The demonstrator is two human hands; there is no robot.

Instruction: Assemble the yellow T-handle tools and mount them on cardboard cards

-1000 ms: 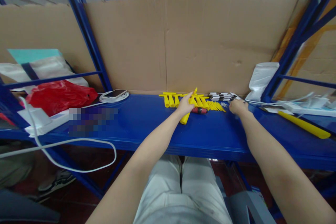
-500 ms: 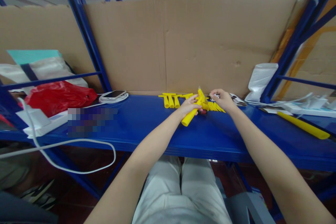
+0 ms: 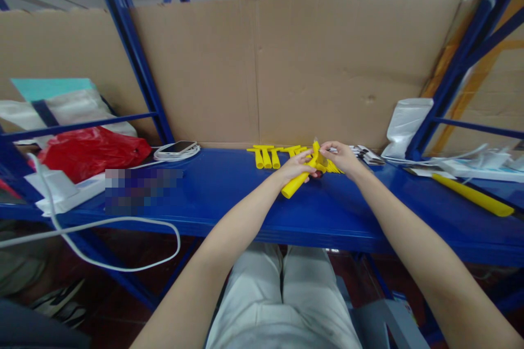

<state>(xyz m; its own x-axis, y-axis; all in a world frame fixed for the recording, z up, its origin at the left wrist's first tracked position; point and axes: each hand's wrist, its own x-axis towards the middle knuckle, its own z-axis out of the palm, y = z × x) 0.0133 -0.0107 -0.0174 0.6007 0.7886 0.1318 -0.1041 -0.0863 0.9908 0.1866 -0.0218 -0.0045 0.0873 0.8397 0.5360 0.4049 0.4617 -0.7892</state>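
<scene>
**L hand grips yellow T-shaped piece; R hand up at its head end**

Head cam: the piece is approx. mid-table, over the blue table, in front of the seated person. Its tube slants w/ the round end toward the person & a bit to the L; head end points up, away, betw. the 2 hands. L fingers are curled round the tube near the crossbar, firmly closed on it. R fingers are bunched close together next to the head; can't tell if they hold a small part or just touch the piece.

Just L of the hands, at the back edge: row of similar yellow T-handles, partly hidden by L hand. Small yellow pieces lie nr R hand, partly covered. Dark red item shows under the hands, mostly hidden. Blk/wht packets sit behind R wrist; whitish pouch leans further R, long yellow piece beyond.

Far L: phone on coiled wht cable, red plastic bag, wht power strip. Cardboard sheet stands along the back.
</scene>
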